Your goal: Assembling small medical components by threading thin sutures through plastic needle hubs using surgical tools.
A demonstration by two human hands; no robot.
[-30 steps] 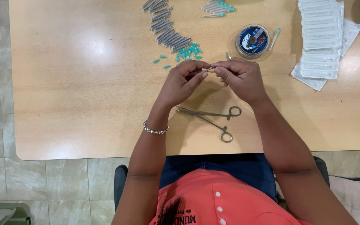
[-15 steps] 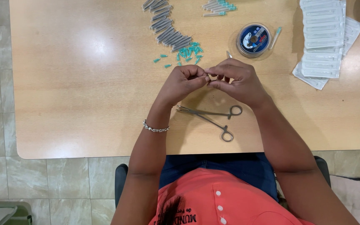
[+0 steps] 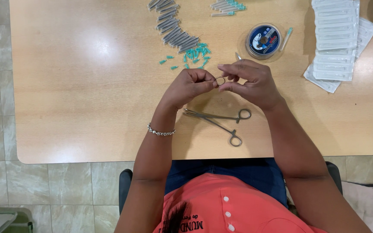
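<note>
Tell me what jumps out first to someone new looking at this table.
Both hands, left hand and right hand, meet at mid-table, pinching a small loop between their fingertips. Steel forceps lie open just below them, and a round line spool sits beyond.

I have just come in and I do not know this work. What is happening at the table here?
A seated person holds both hands together above a wooden table. The left hand and right hand pinch a small thin loop, perhaps fine wire, between the fingertips. Metal forceps lie open on the table just below the hands. Behind them are a round spool, grey tubes, small teal caps and white packets.
</note>
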